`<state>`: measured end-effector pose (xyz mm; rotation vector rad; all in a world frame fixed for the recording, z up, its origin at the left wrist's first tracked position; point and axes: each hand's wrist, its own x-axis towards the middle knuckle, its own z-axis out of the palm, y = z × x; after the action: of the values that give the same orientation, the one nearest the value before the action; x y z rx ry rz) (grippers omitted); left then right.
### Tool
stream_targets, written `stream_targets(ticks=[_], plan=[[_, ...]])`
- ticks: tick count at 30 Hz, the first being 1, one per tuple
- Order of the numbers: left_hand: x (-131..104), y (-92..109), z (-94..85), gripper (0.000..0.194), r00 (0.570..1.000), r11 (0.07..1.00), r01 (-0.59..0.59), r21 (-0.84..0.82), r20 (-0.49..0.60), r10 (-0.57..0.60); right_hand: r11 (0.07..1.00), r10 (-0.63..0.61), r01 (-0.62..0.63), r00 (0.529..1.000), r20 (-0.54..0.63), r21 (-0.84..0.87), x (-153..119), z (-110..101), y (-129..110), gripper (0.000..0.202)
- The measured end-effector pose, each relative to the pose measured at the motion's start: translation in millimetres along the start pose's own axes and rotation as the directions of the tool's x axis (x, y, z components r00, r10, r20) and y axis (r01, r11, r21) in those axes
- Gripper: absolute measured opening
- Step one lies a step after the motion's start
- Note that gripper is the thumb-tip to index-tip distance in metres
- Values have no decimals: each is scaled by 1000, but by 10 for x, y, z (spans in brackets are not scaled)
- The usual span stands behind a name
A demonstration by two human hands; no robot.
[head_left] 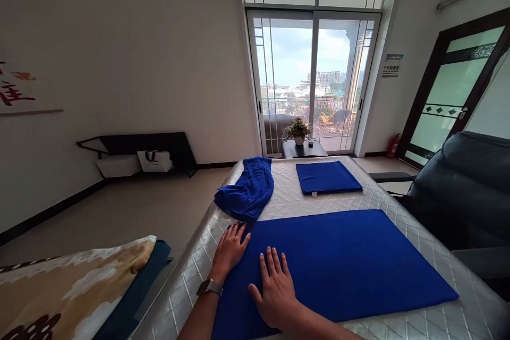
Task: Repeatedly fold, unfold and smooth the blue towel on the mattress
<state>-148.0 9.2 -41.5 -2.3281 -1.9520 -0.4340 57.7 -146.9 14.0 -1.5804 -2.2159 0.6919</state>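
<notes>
A large blue cloth (350,260) lies flat on the silvery quilted mattress (422,234). My left hand (231,247), with a watch on the wrist, rests fingers apart on the cloth's left edge near its far corner. Flat on the same cloth, to the right and nearer, lies my right hand (275,289), fingers stretched out. Neither hand grips anything. A crumpled blue cloth (251,188) sits just beyond my left hand. Farther back on the right is a neatly folded blue cloth (329,177) with a small white tag.
A black armchair (466,191) stands right of the mattress. Beyond the far end, a small dark table (305,150) holds a potted plant (298,130). At lower left is a patterned blanket (79,287). A white bag (155,161) rests by the left wall.
</notes>
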Motion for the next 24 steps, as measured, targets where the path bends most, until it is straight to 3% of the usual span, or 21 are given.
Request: stream_targets(ticks=[9, 24], plan=[[-7, 30, -37, 60, 1000, 1000, 10, 20, 19, -10, 999, 22, -21, 999, -31, 29, -49, -26, 81, 79], [-14, 34, -66, 60, 999, 1000, 12, 9, 34, -12, 977, 167, -175, 983, -75, -121, -66, 18, 524, 80]])
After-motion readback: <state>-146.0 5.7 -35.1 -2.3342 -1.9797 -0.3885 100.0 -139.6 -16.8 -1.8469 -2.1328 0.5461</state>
